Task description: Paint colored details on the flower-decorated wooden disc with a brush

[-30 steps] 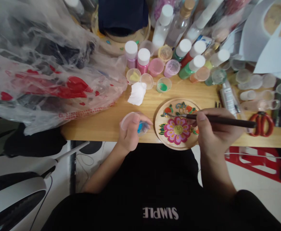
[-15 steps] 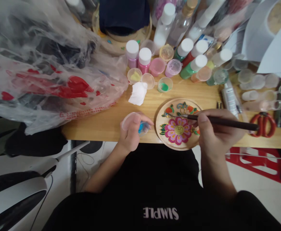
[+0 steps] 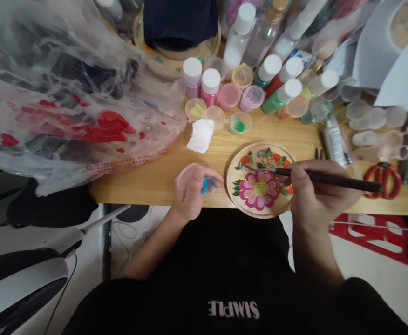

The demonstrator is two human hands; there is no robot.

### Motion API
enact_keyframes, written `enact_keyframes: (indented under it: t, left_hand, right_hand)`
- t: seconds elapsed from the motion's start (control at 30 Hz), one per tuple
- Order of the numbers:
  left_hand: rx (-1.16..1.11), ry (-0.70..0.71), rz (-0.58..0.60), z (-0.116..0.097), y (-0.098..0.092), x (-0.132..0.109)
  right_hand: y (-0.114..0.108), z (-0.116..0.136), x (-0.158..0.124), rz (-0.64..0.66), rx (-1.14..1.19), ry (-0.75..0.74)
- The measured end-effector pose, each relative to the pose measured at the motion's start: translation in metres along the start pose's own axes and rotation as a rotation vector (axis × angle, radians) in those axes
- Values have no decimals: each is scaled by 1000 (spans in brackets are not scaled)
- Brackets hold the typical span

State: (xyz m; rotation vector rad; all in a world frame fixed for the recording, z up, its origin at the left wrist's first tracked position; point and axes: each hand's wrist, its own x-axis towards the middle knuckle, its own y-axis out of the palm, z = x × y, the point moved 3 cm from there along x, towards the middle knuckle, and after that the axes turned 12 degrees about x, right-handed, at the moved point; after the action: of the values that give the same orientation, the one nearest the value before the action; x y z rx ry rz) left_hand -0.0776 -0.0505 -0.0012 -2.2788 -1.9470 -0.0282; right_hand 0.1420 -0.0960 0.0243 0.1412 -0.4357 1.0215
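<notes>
The right hand (image 3: 317, 195) pinches a slim, dark-handled paintbrush (image 3: 343, 181) and has edged slightly toward 3 o'clock since half a second ago; the left hand (image 3: 189, 193) keeps its grip around a small clear plastic cup of blue paint (image 3: 210, 185). Across the pale wooden desk (image 3: 148, 181), white-capped paint bottles (image 3: 269, 68) crowd 12 o'clock; a translucent, red-hearted plastic bag (image 3: 109, 125) sprawls at 10. From the right grip, the round, flower-painted wooden plate (image 3: 232, 173) lies at 9 o'clock.
</notes>
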Motion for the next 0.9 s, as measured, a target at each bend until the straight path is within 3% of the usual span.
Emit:
enact_keyframes:
  t: [0.3,0.67,0.83,0.9]
  left_hand:
    - [29,-10,-2,-2,0,0]
    - [17,-53,2,2,3,-2]
    - [11,65,9,-5,7,-3]
    - [13,135,17,-9,7,-4]
  right_hand:
    - [1,1,0,11,17,3]
    - [1,10,5,-189,242,111]
    - [12,28,-6,40,293,206]
    - [18,41,-11,122,250,128]
